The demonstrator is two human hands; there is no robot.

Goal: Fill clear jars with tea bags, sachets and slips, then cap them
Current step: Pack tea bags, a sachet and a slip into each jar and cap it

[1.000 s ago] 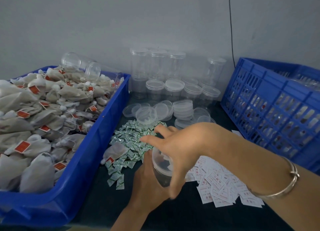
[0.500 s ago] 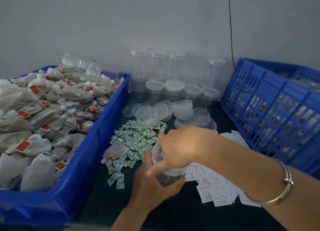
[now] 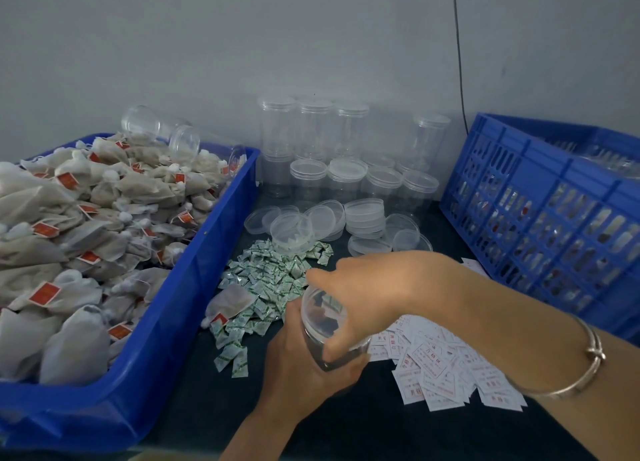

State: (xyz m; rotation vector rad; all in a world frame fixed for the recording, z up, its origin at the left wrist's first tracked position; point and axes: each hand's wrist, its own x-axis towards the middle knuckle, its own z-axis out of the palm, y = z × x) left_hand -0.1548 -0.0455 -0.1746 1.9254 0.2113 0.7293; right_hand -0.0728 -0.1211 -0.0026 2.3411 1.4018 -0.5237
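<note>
The jar (image 3: 323, 351) stands near upright between sachets (image 3: 270, 280) and slips (image 3: 443, 367), left hand (image 3: 304, 367) gripping its body, right hand (image 3: 377, 287) curled over the lid (image 3: 322, 313) directly above, so capping likely turns about that upright axis

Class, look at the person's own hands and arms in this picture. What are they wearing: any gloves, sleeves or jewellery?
Neither the left hand nor the right hand has a glove, and no sleeve shows on either forearm. The right wrist carries a thin, silver-coloured metal bangle with a small knot-like fitting. No ring or watch is visible.
</note>
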